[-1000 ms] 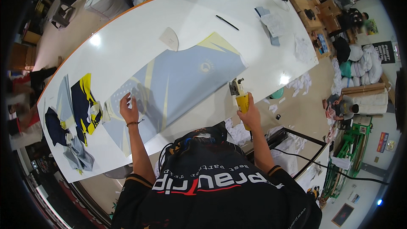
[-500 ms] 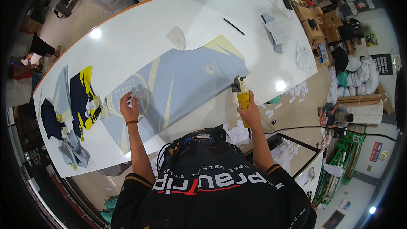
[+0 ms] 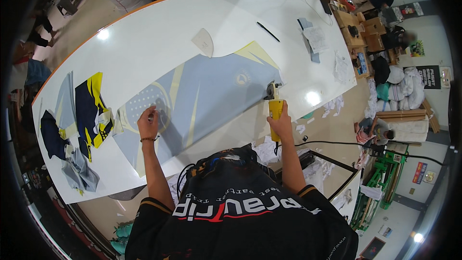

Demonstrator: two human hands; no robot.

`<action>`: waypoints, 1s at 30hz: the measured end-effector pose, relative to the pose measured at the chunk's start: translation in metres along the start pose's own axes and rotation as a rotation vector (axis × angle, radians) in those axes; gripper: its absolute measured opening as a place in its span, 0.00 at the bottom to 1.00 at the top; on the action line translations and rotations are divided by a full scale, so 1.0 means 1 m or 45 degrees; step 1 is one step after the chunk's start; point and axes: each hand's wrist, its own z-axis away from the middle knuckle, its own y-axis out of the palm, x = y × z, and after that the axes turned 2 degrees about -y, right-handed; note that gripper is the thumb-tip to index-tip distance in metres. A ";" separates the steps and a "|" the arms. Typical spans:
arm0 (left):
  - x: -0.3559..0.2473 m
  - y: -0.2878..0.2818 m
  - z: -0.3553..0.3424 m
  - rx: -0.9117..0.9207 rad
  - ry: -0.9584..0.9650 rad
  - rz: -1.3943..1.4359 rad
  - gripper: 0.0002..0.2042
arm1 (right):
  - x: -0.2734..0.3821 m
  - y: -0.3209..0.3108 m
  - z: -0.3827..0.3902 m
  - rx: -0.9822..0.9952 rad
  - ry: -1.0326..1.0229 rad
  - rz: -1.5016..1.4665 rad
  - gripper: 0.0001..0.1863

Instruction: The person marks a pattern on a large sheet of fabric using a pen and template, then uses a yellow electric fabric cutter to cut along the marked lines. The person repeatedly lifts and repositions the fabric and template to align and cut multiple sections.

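Note:
A large blue-grey fabric panel [image 3: 211, 84] with yellow stripes and a dotted round print lies flat across the white table. Over its left part is my left hand [image 3: 148, 123], its fingers loosely bent and apart, holding nothing; whether they touch the cloth I cannot tell. In my right hand [image 3: 283, 124] is a yellow electric rotary cutter [image 3: 275, 110], gripped by its body. The cutter's metal head [image 3: 272, 90] is at the panel's right end, by the near corner. A pale curved pattern piece [image 3: 203, 41] sits against the panel's far edge.
Navy and yellow cut pieces [image 3: 91, 110] and crumpled grey cloth [image 3: 79, 171] lie at the table's left. A black pen [image 3: 268, 32] and papers [image 3: 315, 37] are farther right. The cutter's black cord [image 3: 337, 143] runs off right. Other people are in the background.
The cutter has moved slightly nearer to me and turned more upright in my right hand. My left hand stays over the panel, its fingers a little more bent. The view has shifted slightly.

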 end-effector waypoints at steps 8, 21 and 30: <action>0.002 -0.011 -0.010 0.081 0.027 0.039 0.11 | 0.016 0.017 -0.016 -0.098 0.105 -0.084 0.54; 0.006 -0.043 -0.031 0.139 0.042 0.096 0.10 | 0.051 0.035 -0.060 -0.288 0.201 -0.309 0.53; 0.029 -0.064 -0.035 0.083 -0.004 0.119 0.10 | 0.074 0.040 -0.106 -0.447 0.423 -0.459 0.43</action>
